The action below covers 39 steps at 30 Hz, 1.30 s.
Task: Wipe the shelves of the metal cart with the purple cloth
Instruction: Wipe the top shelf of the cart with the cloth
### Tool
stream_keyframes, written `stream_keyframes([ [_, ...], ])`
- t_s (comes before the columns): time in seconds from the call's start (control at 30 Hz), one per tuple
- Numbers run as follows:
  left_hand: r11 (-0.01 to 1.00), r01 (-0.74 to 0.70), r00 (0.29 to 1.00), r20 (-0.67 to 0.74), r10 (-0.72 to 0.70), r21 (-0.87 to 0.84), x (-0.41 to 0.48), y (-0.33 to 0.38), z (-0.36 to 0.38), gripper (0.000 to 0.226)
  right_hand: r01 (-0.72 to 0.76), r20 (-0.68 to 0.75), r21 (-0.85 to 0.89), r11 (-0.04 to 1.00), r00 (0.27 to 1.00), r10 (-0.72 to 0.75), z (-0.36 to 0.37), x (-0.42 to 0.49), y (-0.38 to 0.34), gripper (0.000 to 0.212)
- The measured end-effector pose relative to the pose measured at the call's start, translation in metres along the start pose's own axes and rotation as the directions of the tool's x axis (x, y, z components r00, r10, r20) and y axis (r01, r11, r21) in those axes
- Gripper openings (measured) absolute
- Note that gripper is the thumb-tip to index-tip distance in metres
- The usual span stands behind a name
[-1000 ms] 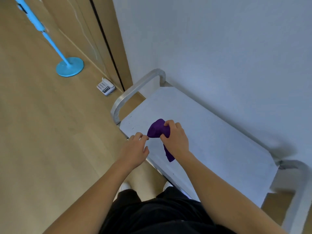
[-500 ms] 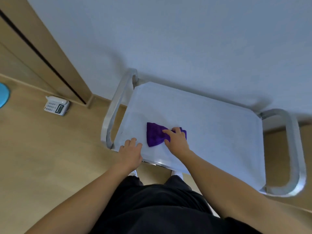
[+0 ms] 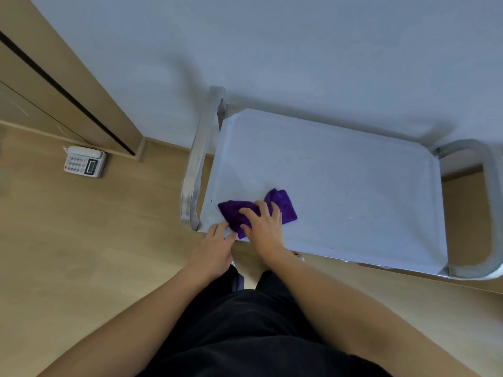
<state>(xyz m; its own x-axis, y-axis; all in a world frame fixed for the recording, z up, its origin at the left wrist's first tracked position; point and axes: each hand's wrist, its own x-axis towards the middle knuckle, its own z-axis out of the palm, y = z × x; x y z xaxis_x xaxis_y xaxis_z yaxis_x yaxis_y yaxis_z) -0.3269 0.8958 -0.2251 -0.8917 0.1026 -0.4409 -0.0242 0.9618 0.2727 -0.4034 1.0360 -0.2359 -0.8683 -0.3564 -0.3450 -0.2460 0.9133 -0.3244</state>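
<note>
At the near left corner of a metal cart [image 3: 340, 186] parked against a pale wall, a person presses a purple cloth [image 3: 281, 204] flat to the top shelf [image 3: 353, 191] with the right hand [image 3: 262, 227], fingers spread and palm down, pinning the fabric rather than gripping it. The left hand [image 3: 215, 248] rests loosely open on the shelf's front edge, its fingertips just beside the cloth's near corner and holding nothing. The cloth lies partly folded, one flap showing beyond the right hand's fingers. The work appears to be at the first pass over the top shelf, with most of that surface apparently not yet covered. The next move likely calls for sweeping the cloth rightward across the shelf under steady pressure; any lower shelves are hidden from view. A desk telephone [image 3: 85, 161] sits on the wooden floor near the door frame.
</note>
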Motion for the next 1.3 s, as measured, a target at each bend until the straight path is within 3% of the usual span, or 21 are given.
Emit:
stream_keyframes([
  [0.1, 1.000, -0.008, 1.000, 0.007, 0.008, 0.005, -0.001, -0.006, -0.002, 0.058, -0.021, -0.001, 0.037, 0.999, 1.000, 0.021, -0.014, 0.017, 0.010, 0.037],
  [0.23, 1.000, 0.006, 1.000, -0.013, -0.007, -0.025, -0.003, -0.016, -0.003, 0.054, -0.154, -0.026, 0.071, 0.986, 0.987, 0.156, -0.035, 0.046, 0.027, 0.037],
  [0.3, 0.999, 0.007, 1.000, -0.014, -0.007, -0.039, -0.005, -0.021, -0.002, 0.052, -0.201, -0.023, -0.018, 0.979, 0.979, 0.201, -0.031, 0.048, 0.019, 0.040],
  [0.4, 0.999, 0.002, 1.000, -0.015, -0.003, -0.054, -0.007, -0.024, 0.001, 0.052, -0.116, 0.001, -0.154, 0.981, 0.993, 0.118, -0.005, 0.033, -0.016, 0.048],
  [0.53, 0.999, -0.010, 0.999, -0.043, 0.007, -0.054, -0.010, -0.025, -0.001, 0.052, 0.028, 0.033, -0.097, 0.995, 0.999, -0.025, 0.008, 0.020, -0.041, 0.046],
  [0.63, 0.997, -0.028, 0.999, -0.030, 0.026, -0.067, -0.011, -0.029, 0.000, 0.053, 0.031, 0.023, -0.058, 0.998, 0.999, -0.030, -0.010, 0.043, -0.024, 0.044],
  [0.8, 0.995, -0.030, 0.999, -0.021, 0.029, -0.092, -0.014, -0.030, 0.002, 0.055, -0.120, -0.057, -0.065, 0.991, 0.992, 0.116, -0.025, 0.066, -0.001, 0.040],
  [1.07, 0.996, -0.039, 0.999, -0.019, 0.037, -0.080, -0.018, -0.030, -0.002, 0.053, 0.133, -0.043, -0.133, 0.982, 0.989, -0.140, 0.013, 0.008, -0.024, 0.039],
  [1.17, 0.996, -0.033, 0.999, 0.005, 0.034, -0.079, -0.019, -0.029, -0.001, 0.056, 0.121, -0.047, -0.105, 0.987, 0.991, -0.127, 0.000, 0.034, -0.017, 0.037],
  [1.3, 0.997, -0.035, 0.999, 0.020, 0.037, -0.073, -0.019, -0.028, -0.003, 0.056, -0.008, -0.072, -0.066, 0.998, 0.997, 0.003, -0.014, 0.065, -0.011, 0.035],
])
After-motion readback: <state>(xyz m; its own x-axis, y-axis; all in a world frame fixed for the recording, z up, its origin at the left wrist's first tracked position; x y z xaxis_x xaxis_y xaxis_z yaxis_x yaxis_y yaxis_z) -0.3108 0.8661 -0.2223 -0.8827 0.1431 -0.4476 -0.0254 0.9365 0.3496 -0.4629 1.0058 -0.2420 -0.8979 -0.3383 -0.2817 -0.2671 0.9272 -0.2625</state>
